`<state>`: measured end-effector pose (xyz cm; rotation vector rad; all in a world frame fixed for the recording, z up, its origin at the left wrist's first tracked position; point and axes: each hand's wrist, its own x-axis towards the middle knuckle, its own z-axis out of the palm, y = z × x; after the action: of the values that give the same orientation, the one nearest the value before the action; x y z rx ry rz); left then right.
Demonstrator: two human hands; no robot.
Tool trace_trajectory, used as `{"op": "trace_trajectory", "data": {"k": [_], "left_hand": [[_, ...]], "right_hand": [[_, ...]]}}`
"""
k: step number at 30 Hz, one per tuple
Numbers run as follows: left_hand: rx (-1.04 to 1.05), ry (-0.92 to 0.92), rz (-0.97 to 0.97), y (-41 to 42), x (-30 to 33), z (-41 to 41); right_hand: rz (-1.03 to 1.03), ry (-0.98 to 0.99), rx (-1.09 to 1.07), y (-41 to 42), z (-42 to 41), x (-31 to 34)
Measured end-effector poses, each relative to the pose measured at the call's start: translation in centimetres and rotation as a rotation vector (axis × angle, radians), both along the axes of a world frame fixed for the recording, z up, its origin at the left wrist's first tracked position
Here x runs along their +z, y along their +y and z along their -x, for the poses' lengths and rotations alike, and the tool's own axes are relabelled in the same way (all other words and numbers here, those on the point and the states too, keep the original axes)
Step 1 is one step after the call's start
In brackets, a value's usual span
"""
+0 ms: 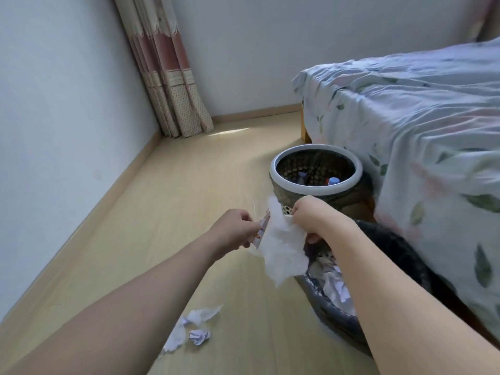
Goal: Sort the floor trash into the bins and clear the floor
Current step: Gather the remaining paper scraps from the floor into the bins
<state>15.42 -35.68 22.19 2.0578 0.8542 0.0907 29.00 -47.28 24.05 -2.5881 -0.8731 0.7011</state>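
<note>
— Trash on the floor (151, 212), where is it exactly?

— Lower middle of the frame: a few crumpled paper scraps (193, 330) lie together on the pale wood boards, between the two forearms and just left of the nearer bin.

— And the hands?

— Both are up at the centre of the frame. The left hand (234, 229) is closed round a small printed wrapper (72, 229), pinching it between thumb and fingers. The right hand (311, 216) is curled on a big white tissue (281, 243), which hangs down limp from its grip. Wrapper and tissue touch at their edges.

— Over a bin?

— The tissue's lower end dangles at the left rim of the near bin (332, 318), a dark one lined with a bag, at the lower right. It already has crumpled white paper (335, 286) in it. The right forearm crosses over its top.

— There's a second bin?

— Yes, the far bin (316, 182), round with a pale rim and a perforated wall, stands just above the hands in the frame, tight against the bed. Inside I can make out a bottle with a blue cap (334, 181); the rest is too dim to tell.

— The room otherwise?

— Bed (422, 136) with a leaf-print sheet fills the right side; a dotted curtain (167, 85) hangs in the upper left corner where the white walls meet.
</note>
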Motion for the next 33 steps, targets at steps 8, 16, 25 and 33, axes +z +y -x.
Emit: {"op": "trace_trajectory", "data": {"k": [8, 16, 25, 33], "left_hand": [[-0.267, 0.12, 0.041, -9.1, -2.2, -9.7], [-0.126, 0.144, -0.029, -1.4, -3.8, -7.3], [0.017, 0.504, -0.241, 11.5, -12.4, 10.9], [-0.213, 0.647, -0.211, 8.4, -22.9, 17.5]], "right_hand": [[0.112, -0.035, -0.339, -10.5, -6.6, 0.2], [-0.034, -0.144, -0.097, -3.3, -3.0, -3.7], [0.087, 0.152, 0.413, 11.7, 9.6, -16.5], [0.182, 0.163, 0.571, 15.4, 14.5, -27.2]]}}
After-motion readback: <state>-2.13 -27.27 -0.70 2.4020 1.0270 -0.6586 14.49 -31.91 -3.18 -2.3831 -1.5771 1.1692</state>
